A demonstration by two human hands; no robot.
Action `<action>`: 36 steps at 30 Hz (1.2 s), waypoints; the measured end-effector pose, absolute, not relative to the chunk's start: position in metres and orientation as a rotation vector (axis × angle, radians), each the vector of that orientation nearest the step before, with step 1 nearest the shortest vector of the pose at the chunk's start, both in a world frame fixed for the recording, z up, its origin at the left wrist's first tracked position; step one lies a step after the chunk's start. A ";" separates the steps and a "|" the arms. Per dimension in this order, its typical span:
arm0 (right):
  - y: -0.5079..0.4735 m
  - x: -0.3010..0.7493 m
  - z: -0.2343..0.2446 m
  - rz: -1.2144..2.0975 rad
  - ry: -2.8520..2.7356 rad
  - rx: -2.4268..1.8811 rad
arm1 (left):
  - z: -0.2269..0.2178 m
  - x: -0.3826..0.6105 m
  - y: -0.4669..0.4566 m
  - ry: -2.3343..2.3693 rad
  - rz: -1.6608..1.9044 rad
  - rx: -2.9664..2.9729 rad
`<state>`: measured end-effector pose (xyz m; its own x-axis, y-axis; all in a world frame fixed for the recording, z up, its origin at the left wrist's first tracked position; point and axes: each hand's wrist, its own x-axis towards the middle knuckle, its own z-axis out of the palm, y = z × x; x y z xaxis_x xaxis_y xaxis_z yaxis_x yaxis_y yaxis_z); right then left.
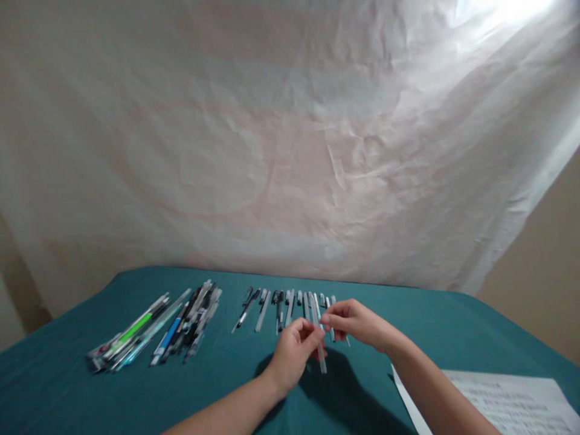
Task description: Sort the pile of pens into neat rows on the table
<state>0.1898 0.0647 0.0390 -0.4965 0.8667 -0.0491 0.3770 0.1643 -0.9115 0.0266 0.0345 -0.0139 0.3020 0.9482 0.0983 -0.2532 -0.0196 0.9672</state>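
Observation:
My left hand (293, 351) pinches a clear, whitish pen barrel (322, 364) between thumb and fingers, and its lower end sticks out below the grip. Close beside it on the right, my right hand (357, 323) has thumb and forefinger pressed together near the barrel. Whatever lies in that pinch is too small or blurred to make out. Behind both hands runs a row of pen parts: a dark pen (279, 311), a pale barrel (262, 312), a dark cap (248, 295) and several more barrels and caps. My hands cover part of this row.
To the left lie a bundle of pens with a green one (131, 333) and a heap of mostly dark and clear pens (199, 317), a blue pen (170, 334) along its edge. A printed sheet (502, 399) rests at the right front of the green tablecloth (203, 396).

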 end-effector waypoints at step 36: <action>0.129 0.245 -0.052 0.455 -1.766 -1.782 | -0.014 0.027 0.032 0.797 1.053 1.238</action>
